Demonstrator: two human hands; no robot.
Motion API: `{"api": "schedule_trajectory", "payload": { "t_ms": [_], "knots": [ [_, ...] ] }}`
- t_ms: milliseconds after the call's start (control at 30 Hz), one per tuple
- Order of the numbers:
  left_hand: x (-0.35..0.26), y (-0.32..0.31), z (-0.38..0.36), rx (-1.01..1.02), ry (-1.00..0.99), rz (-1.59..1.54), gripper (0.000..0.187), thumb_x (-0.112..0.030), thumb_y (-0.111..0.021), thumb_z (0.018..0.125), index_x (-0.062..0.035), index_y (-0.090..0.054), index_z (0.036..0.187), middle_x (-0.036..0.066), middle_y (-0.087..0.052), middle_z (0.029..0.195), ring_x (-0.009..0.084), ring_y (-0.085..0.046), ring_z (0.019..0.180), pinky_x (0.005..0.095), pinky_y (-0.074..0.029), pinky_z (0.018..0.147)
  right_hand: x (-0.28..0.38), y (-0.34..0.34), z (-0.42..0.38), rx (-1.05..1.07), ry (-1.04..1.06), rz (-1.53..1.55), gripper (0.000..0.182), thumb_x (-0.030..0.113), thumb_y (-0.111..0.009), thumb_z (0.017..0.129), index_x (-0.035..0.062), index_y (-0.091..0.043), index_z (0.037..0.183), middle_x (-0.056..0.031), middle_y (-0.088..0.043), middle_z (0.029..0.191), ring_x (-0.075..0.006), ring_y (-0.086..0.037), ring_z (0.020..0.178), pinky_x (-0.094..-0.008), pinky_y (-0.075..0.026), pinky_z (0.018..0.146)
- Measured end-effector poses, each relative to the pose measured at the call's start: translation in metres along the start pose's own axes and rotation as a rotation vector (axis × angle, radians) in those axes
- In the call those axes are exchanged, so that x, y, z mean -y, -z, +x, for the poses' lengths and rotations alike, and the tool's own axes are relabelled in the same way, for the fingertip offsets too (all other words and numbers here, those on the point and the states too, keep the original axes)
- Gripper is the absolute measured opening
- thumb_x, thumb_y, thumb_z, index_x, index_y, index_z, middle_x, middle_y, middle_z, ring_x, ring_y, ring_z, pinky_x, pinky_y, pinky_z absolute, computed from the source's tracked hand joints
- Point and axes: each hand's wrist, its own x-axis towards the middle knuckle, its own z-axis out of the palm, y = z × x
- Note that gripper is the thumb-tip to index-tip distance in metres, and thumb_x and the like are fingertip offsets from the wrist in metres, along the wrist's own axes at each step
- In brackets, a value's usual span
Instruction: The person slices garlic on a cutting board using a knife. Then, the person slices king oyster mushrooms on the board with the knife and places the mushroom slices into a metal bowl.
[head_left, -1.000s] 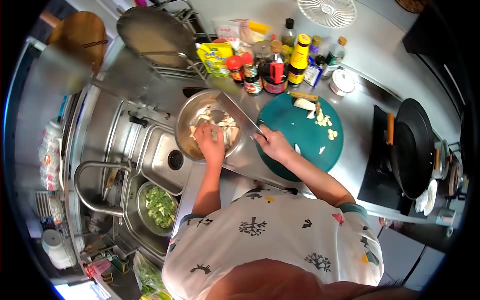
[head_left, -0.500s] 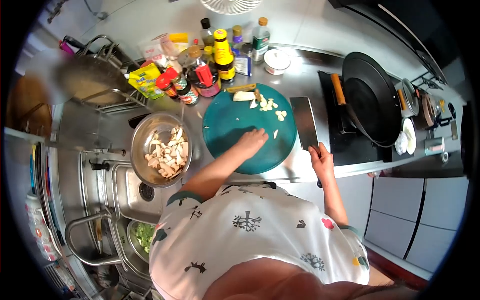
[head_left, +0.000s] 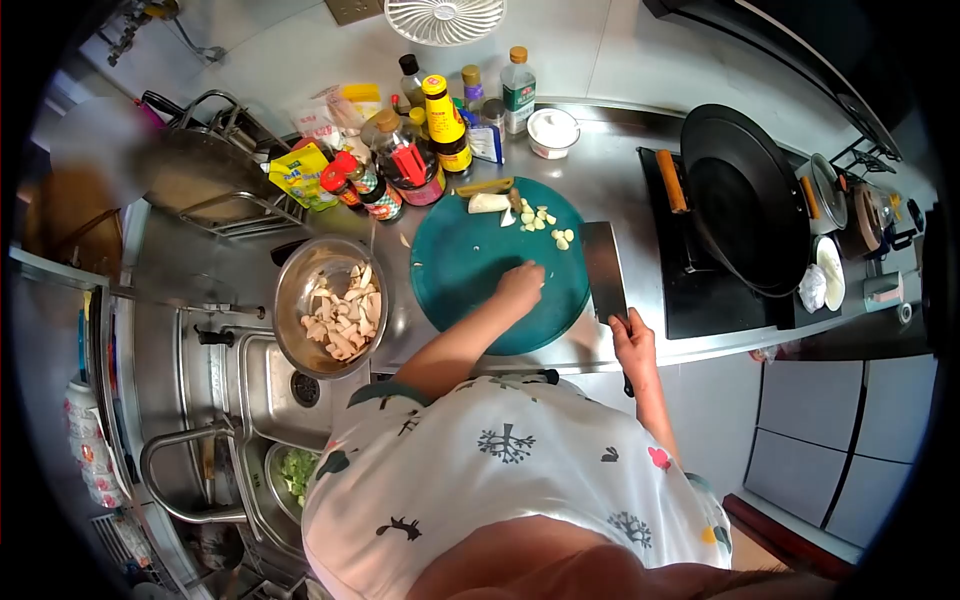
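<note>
My left hand (head_left: 520,288) is low over the round green cutting board (head_left: 450,275). Its fingers are curled together at a small pale piece, apparently garlic, mostly hidden by the fingertips. In my right hand (head_left: 633,340) is the handle of a cleaver (head_left: 603,265). The wide blade points away from me, just beyond the board's right edge. Several sliced garlic pieces (head_left: 538,218) lie at the board's far right side. Beside them are a white chunk (head_left: 488,203), perhaps ginger or root, and a yellowish strip (head_left: 484,187).
A steel bowl (head_left: 283,310) of cut mushrooms (head_left: 345,318) stands left of the board. Sauce bottles (head_left: 445,125) and a white tub (head_left: 553,132) line the back. On the right, a black wok (head_left: 740,200) sits over the stove. Greens (head_left: 297,470) sit in the sink (head_left: 265,385).
My left hand has moved slightly right, and its fingers have closed at the small pale piece that lay on the board. The cleaver is now lower and nearer the board's edge.
</note>
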Motion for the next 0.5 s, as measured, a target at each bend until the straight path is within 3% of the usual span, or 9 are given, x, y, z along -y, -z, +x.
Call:
{"api": "schedule_trajectory", "payload": {
  "t_ms": [100,167,200,233,300,333,400,433,500],
  "knots": [
    [0.015,0.070,-0.058,-0.223,0.060,-0.072,0.017,-0.006,-0.065,0.069,-0.0039,-0.055,0.082,0.017,-0.057,0.090,0.0375,-0.060,0.081,0.0441,-0.049,0.068,0.008,-0.006,0.005,0.034,0.012,-0.015,0.020,0.014,-0.059,0.091,-0.0001,-0.048,0.081,-0.0059,-0.048,0.056,-0.0085,-0.036,0.055,-0.0259,-0.036,0.049],
    [0.033,0.126,-0.106,-0.558,0.183,0.005,0.019,-0.004,-0.064,0.071,-0.0059,-0.058,0.089,0.018,-0.059,0.086,0.0384,-0.060,0.077,0.0422,-0.049,0.068,0.013,-0.009,0.009,0.060,0.011,-0.027,0.019,0.013,-0.059,0.091,-0.0009,-0.049,0.082,-0.0096,-0.052,0.058,-0.0105,-0.039,0.054,-0.0270,-0.039,0.051],
    [0.051,0.140,-0.128,-0.638,0.392,0.042,0.022,-0.004,-0.066,0.071,-0.0038,-0.059,0.092,0.019,-0.061,0.082,0.0385,-0.061,0.075,0.0432,-0.049,0.067,0.018,-0.011,0.010,0.074,0.001,-0.033,0.019,0.013,-0.059,0.091,-0.0007,-0.049,0.082,-0.0105,-0.054,0.059,-0.0116,-0.042,0.053,-0.0272,-0.040,0.052],
    [0.080,0.153,-0.151,-0.661,0.471,0.143,0.025,-0.005,-0.069,0.071,-0.0013,-0.059,0.093,0.020,-0.062,0.079,0.0381,-0.063,0.074,0.0437,-0.050,0.067,0.021,-0.012,0.012,0.088,-0.006,-0.039,0.018,0.013,-0.059,0.090,-0.0005,-0.050,0.083,-0.0114,-0.055,0.060,-0.0127,-0.044,0.053,-0.0275,-0.041,0.052],
    [0.096,0.178,-0.183,-0.476,0.752,0.148,0.028,-0.002,-0.065,0.071,-0.0014,-0.060,0.098,0.021,-0.061,0.091,0.0394,-0.061,0.085,0.0462,-0.049,0.072,0.025,-0.016,0.014,0.103,0.023,-0.077,0.017,0.013,-0.059,0.090,0.0000,-0.051,0.083,-0.0131,-0.057,0.061,-0.0170,-0.049,0.052,-0.0294,-0.042,0.053],
    [0.097,0.174,-0.185,-0.477,0.751,0.153,0.028,-0.002,-0.065,0.071,-0.0014,-0.060,0.098,0.021,-0.061,0.091,0.0394,-0.061,0.085,0.0462,-0.049,0.072,0.026,-0.017,0.015,0.111,0.052,-0.118,0.016,0.013,-0.059,0.090,0.0005,-0.052,0.084,-0.0149,-0.058,0.062,-0.0212,-0.053,0.051,-0.0313,-0.044,0.054],
    [0.099,0.156,-0.176,-0.665,0.601,0.503,0.027,-0.009,-0.073,0.070,-0.0029,-0.063,0.094,0.017,-0.064,0.088,0.0361,-0.060,0.091,0.0441,-0.047,0.078,0.029,-0.018,0.017,0.122,0.078,-0.191,0.016,0.014,-0.059,0.090,0.0010,-0.052,0.084,-0.0162,-0.059,0.062,-0.0260,-0.056,0.053,-0.0340,-0.045,0.054],
    [0.095,0.141,-0.152,-0.763,0.537,0.431,0.020,-0.009,-0.072,0.070,-0.0032,-0.065,0.088,0.015,-0.063,0.093,0.0360,-0.058,0.097,0.0444,-0.045,0.083,0.030,-0.018,0.017,0.135,0.104,-0.271,0.015,0.014,-0.059,0.089,0.0015,-0.053,0.084,-0.0175,-0.059,0.063,-0.0307,-0.059,0.055,-0.0367,-0.045,0.054],
    [0.084,0.111,-0.097,-0.694,0.292,0.128,0.017,-0.012,-0.070,0.074,-0.0034,-0.065,0.088,0.015,-0.062,0.090,0.0339,-0.061,0.089,0.0400,-0.049,0.075,0.033,-0.018,0.016,0.137,0.110,-0.271,0.015,0.014,-0.060,0.089,0.0014,-0.053,0.084,-0.0186,-0.059,0.064,-0.0336,-0.059,0.057,-0.0390,-0.045,0.055]
  ]
}}
